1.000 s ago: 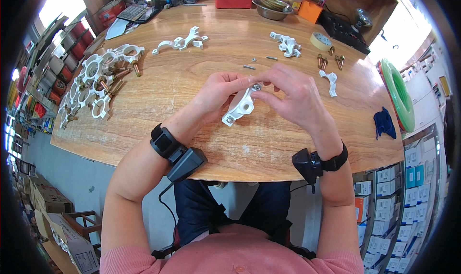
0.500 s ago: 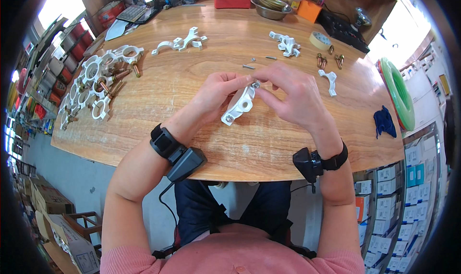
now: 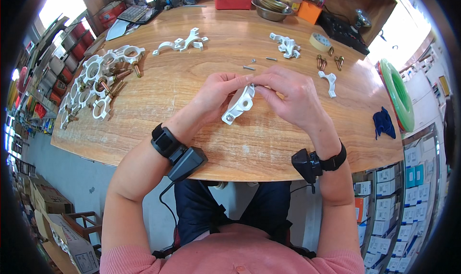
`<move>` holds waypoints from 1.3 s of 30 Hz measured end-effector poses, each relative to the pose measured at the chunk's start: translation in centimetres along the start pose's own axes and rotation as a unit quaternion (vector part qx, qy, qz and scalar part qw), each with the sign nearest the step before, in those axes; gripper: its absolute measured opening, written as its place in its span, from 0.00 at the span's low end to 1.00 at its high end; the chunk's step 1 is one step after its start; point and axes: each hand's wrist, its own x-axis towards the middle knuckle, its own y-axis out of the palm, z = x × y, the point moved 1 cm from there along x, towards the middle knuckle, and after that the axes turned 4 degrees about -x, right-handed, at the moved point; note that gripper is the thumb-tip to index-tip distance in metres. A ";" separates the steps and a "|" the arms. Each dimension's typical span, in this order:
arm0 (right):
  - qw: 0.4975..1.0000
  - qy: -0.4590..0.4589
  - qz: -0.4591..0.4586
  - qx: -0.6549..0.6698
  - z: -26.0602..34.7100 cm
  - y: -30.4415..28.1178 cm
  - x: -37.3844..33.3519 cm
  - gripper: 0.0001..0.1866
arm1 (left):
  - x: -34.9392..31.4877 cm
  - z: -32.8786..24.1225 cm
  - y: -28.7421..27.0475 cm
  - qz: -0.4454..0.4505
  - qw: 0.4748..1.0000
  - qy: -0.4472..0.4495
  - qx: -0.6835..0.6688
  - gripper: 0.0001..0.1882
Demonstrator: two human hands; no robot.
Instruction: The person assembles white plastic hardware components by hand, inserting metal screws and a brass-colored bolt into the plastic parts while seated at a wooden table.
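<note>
A white pipe clamp (image 3: 241, 106) is held tilted above the table, its lower end toward me. My left hand (image 3: 216, 94) is closed round its left side, with the thumb along the upper end. At that upper end, the thumb and fingers of my right hand (image 3: 292, 95) pinch a small metal nut, mostly covered by the fingertips. Another metal fastener (image 3: 229, 118) sits in the clamp's lower end. Just beyond my hands lie two small screws (image 3: 248, 68) and a loose nut (image 3: 254, 60).
Assembled white clamps (image 3: 92, 70) with brass-coloured bolts are heaped at the left. White clamp halves (image 3: 193, 39) lie farther back, others (image 3: 288, 46) at the right near loose bolts (image 3: 339, 62) and a tape roll (image 3: 320, 42). A dark blue cloth (image 3: 383, 123) lies near the right edge.
My right fingertips have closed further over the nut at the clamp's upper end, so less of it shows. The left hand and the clamp have barely shifted.
</note>
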 end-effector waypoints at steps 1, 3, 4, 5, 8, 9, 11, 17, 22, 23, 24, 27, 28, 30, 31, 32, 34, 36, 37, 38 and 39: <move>1.000 0.010 0.007 0.002 -0.1 0.0 0.0 0.05 | 0.0 0.0 0.0 0.000 1.000 0.001 0.000 0.12; 1.000 0.021 0.016 0.004 -0.2 0.0 -0.1 0.05 | 0.1 0.0 -0.1 0.011 1.000 -0.009 0.012 0.12; 0.999 0.039 0.037 0.000 -0.3 -0.1 -0.2 0.05 | 0.1 0.0 -0.1 0.011 1.000 -0.009 0.012 0.12; 0.997 0.058 0.058 -0.005 -0.3 -0.1 -0.2 0.05 | 0.0 0.0 0.0 0.013 1.000 -0.008 0.015 0.12; 0.998 0.058 0.035 -0.017 0.3 -0.4 0.1 0.06 | -0.1 -0.1 0.1 0.006 1.000 -0.003 0.008 0.12; 0.998 0.059 0.034 -0.018 0.2 -0.3 0.1 0.06 | -0.1 -0.1 0.1 -0.003 1.000 0.002 -0.002 0.12; 1.000 0.028 0.001 0.007 0.0 0.1 -0.1 0.07 | 0.0 0.0 0.1 -0.007 1.000 0.006 -0.001 0.12; 0.996 0.065 0.051 0.022 -0.1 0.0 -0.2 0.06 | 0.3 0.2 -0.2 -0.005 1.000 -0.006 0.009 0.12; 0.998 0.048 0.025 0.018 0.3 -0.1 0.0 0.06 | 0.1 -0.1 -0.6 0.026 1.000 -0.002 0.001 0.12; 0.999 0.032 0.021 0.021 0.3 -0.1 0.0 0.07 | 0.1 -0.1 -0.6 0.030 1.000 0.001 -0.003 0.12; 0.999 0.031 0.021 0.021 0.3 0.0 0.0 0.07 | 0.1 -0.1 -0.7 0.035 0.999 0.003 -0.007 0.12; 0.998 0.058 0.016 0.033 0.2 0.2 -0.2 0.07 | 0.2 -0.2 -0.9 0.033 0.999 -0.001 -0.005 0.12; 0.997 0.062 0.006 0.043 0.1 0.3 -0.2 0.07 | 0.1 -0.3 -0.8 0.033 0.999 0.000 -0.005 0.12; 0.996 0.067 -0.004 0.052 0.1 0.3 -0.3 0.06 | 0.1 -0.5 -0.7 -0.002 1.000 0.007 0.012 0.12; 0.997 0.055 0.008 0.047 0.1 0.1 -0.3 0.06 | 0.1 -0.5 -0.6 -0.002 1.000 0.007 0.012 0.12; 0.998 0.044 0.018 0.042 0.1 0.0 -0.3 0.06 | 0.1 -0.6 -0.6 -0.007 1.000 0.015 0.009 0.12; 0.997 0.045 0.034 0.046 0.1 0.0 -0.3 0.06 | 0.1 -0.6 -0.6 -0.012 1.000 0.024 0.007 0.12; 0.996 0.048 0.050 0.048 0.3 -0.1 -0.3 0.06 | 0.2 -0.5 -0.7 0.002 1.000 0.015 0.006 0.12; 0.993 0.089 0.031 0.074 0.7 -0.2 -0.1 0.06 | 0.3 -0.5 -0.6 0.002 1.000 0.014 0.005 0.12; 0.987 0.128 0.012 0.100 0.8 -0.2 0.0 0.06 | 0.2 -0.4 -0.4 -0.004 1.000 0.023 0.001 0.12; 0.987 0.128 0.012 0.101 0.7 -0.1 0.0 0.06 | 0.1 -0.4 -0.3 -0.010 0.999 0.031 -0.003 0.11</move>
